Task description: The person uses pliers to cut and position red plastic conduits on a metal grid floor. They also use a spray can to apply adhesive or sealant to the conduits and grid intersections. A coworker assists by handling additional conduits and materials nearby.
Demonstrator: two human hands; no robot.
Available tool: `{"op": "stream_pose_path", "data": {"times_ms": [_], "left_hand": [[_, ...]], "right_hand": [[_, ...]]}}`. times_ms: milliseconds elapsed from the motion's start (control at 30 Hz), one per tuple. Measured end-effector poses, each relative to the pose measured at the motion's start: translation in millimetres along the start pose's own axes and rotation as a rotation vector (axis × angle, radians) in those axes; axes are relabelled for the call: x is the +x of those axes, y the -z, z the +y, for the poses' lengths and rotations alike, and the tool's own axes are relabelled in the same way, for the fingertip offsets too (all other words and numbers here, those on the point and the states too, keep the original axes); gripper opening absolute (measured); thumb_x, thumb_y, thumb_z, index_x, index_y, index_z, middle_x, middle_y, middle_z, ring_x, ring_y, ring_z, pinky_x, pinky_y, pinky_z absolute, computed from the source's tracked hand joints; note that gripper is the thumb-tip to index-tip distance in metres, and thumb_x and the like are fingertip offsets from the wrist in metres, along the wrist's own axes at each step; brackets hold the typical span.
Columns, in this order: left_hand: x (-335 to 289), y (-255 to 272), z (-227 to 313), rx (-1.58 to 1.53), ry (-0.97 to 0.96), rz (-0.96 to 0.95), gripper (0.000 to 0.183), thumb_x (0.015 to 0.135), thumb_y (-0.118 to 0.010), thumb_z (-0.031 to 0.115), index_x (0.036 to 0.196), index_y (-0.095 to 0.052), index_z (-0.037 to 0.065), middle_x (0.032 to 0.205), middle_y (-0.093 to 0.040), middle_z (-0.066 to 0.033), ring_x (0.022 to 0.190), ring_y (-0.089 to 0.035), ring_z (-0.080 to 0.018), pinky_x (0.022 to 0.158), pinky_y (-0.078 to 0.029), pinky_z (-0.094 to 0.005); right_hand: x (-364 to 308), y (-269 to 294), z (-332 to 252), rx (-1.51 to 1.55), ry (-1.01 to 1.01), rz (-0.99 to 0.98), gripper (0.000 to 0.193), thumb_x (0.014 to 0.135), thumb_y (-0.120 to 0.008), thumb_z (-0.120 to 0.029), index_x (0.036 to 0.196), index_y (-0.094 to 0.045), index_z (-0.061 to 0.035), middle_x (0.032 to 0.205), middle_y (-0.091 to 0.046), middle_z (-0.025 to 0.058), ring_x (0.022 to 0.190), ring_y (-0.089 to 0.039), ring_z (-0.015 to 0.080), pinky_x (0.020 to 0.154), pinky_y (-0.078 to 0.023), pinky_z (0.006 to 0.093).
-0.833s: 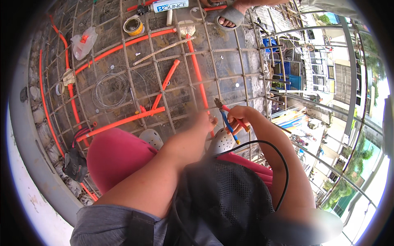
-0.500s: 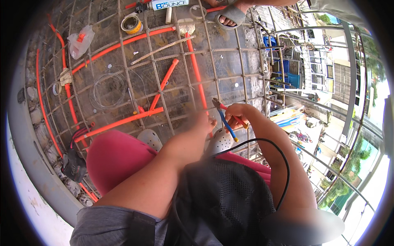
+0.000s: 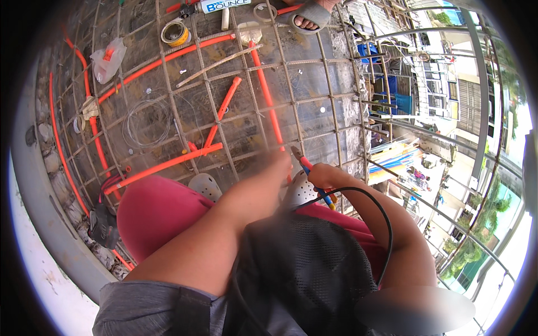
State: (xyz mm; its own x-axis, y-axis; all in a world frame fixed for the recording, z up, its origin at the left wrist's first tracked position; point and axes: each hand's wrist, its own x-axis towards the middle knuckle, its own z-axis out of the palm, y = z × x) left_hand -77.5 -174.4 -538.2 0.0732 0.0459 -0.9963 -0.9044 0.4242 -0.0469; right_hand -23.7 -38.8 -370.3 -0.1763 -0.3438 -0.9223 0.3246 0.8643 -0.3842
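Note:
My right hand [image 3: 324,177] is closed round a pair of pliers [image 3: 305,163] with blue and red handles and yellow ends. The plier jaws point up and left, close to an orange pipe [image 3: 268,99] that runs under the rebar grid. Beside the lower end of that pipe is my left hand [image 3: 284,166]; it is smeared and its fingers are mostly hidden, so I cannot make out what it holds. Below both hands shows a pale perforated clog [image 3: 302,190] on my foot.
A rebar grid [image 3: 332,103] spans the floor. Loose orange pipe pieces [image 3: 168,164], a wire coil [image 3: 147,123], a tape roll [image 3: 175,35] and a plastic bag [image 3: 108,60] lie about. Another person's sandalled foot [image 3: 310,18] stands at the top. A black cable [image 3: 381,210] loops over my right arm.
The plier handles were spread apart and have come together in my right hand, which has turned and shifted slightly down. The other person's foot has shifted upward in view. My left hand stays low.

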Motion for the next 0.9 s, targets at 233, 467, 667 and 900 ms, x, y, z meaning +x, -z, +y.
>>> {"op": "stream_pose_path", "data": {"times_ms": [233, 467, 667, 900], "left_hand": [[-66, 0, 29, 0.080, 0.008, 0.057, 0.032, 0.110, -0.049, 0.026, 0.132, -0.062, 0.006, 0.099, -0.070, -0.0160, 0.075, -0.072, -0.0294, 0.064, -0.062, -0.0450], [-38, 24, 77, -0.294, 0.200, -0.057, 0.029, 0.106, -0.058, 0.028, 0.127, -0.062, 0.008, 0.091, -0.070, -0.0163, 0.073, -0.076, -0.0347, 0.051, -0.062, -0.0469], [-59, -10, 91, -0.889, 0.406, 0.045, 0.039, 0.114, -0.052, 0.031, 0.135, -0.060, -0.001, 0.118, -0.070, -0.0246, 0.102, -0.077, -0.0373, 0.070, -0.071, -0.0463], [-81, -47, 86, -0.953, 0.253, 0.028, 0.033, 0.112, -0.052, 0.019, 0.140, -0.054, 0.001, 0.121, -0.066, -0.0218, 0.097, -0.075, -0.0358, 0.083, -0.068, -0.0492]], "right_hand": [[-30, 4, -46, 0.415, -0.420, 0.206, 0.038, 0.088, -0.064, -0.010, 0.121, -0.073, 0.0082, 0.096, -0.078, 0.0290, 0.096, -0.081, 0.0394, 0.083, -0.064, 0.0483], [-37, 10, -72, 0.323, -0.388, 0.179, 0.041, 0.087, -0.066, -0.012, 0.121, -0.071, 0.0088, 0.117, -0.077, 0.0298, 0.112, -0.078, 0.0388, 0.090, -0.062, 0.0468], [4, -15, -60, 0.064, -0.231, 0.151, 0.038, 0.088, -0.064, -0.013, 0.119, -0.073, 0.0082, 0.113, -0.077, 0.0276, 0.108, -0.078, 0.0409, 0.088, -0.062, 0.0461], [77, -55, -43, -0.067, -0.094, 0.171, 0.032, 0.092, -0.065, -0.021, 0.110, -0.079, 0.0016, 0.104, -0.079, 0.0208, 0.095, -0.079, 0.0349, 0.082, -0.062, 0.0447]]}}
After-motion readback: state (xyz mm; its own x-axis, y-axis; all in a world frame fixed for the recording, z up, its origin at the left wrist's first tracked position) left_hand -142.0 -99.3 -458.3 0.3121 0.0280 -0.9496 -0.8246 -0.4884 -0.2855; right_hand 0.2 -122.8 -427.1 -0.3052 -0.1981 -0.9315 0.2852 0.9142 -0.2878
